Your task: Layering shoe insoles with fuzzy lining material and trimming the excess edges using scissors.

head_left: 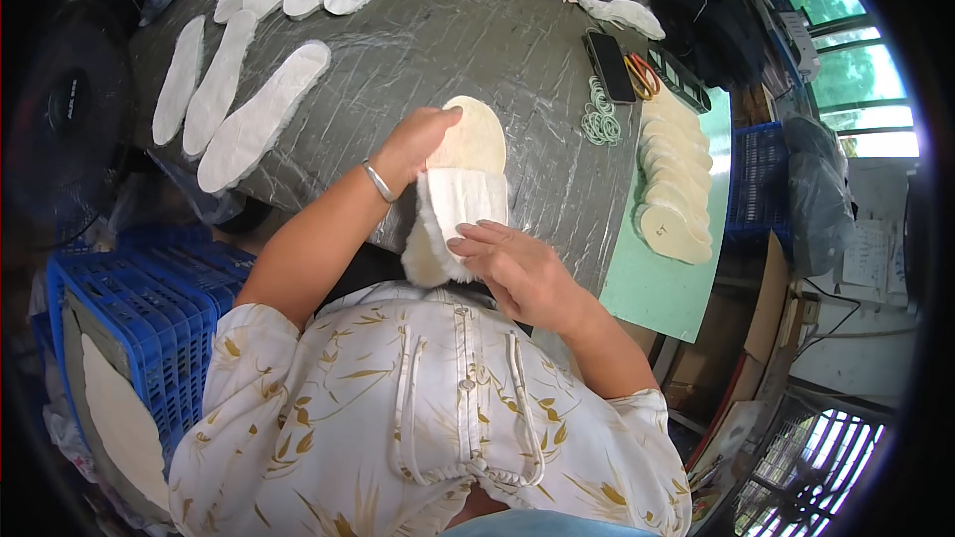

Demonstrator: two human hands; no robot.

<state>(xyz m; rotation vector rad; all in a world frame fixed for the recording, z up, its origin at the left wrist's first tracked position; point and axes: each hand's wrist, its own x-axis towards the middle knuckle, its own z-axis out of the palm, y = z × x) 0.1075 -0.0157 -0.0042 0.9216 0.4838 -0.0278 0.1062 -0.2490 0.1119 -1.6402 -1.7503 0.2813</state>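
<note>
One cream insole point(476, 134), partly covered by one white fleece piece point(460, 197), held at near edge of table point(398, 60). Insole's far end pinched by left hand point(422, 141), thumb uppermost. Fleece touched by right hand point(515, 267), fingers loosely bent; closure underneath cannot be told. Seven white fleece insoles point(264, 119) laid at left, three plus four. To right, one smartphone point(610, 67), one green cord bundle point(600, 125); overlapped bare insoles point(676, 232) on green board point(657, 298), exact count unclear.
</note>
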